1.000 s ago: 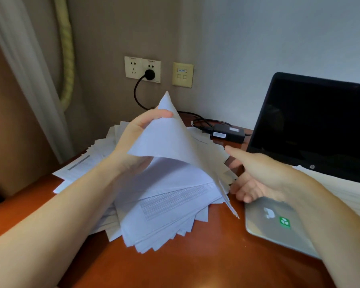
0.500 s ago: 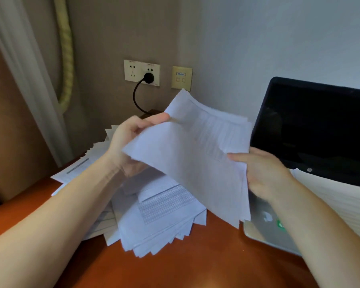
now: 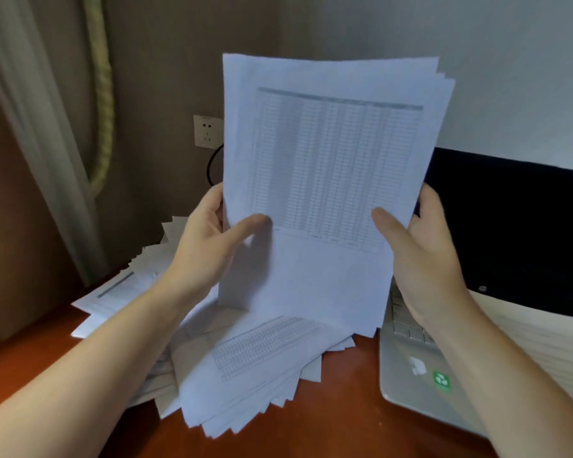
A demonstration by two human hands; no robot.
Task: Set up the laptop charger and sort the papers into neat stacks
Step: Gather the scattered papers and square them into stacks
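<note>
Holding up a sheaf of papers (image 3: pixel 328 160) in the centre of the frame, both hands are on it. The left hand (image 3: pixel 205 249) pinches the lower left edge, thumb across the printed face and fingers behind; the right hand (image 3: pixel 420 256) pinches the lower right edge the same way.

The sheaf's long axis runs straight up and down, printed table facing the camera. At the upper right corner several sheets fan out of line. Its bottom edge hangs low over the loose pile (image 3: pixel 255 358) spread across the lower centre of the desk (image 3: pixel 338 424); whether edge and pile touch, I cannot tell.

That is the relation that counts: the grips sit on the side edges below the middle, with the free bottom edge right under them, so a tap straight down looks to me like the way to square the sheets. The open laptop (image 3: pixel 510 226), with another stack of sheets (image 3: pixel 536 342) across it, sits at the right, nearer the right hand.

Half a second ago the sheaf was slanted and lower; now it stands upright and higher, covering the right half of the wall socket (image 3: pixel 205 130) and leaving just a loop of black cable (image 3: pixel 209 168). A second ago the left hand alone was lifting paper off the pile and the charger brick showed behind — now it is hidden.
</note>
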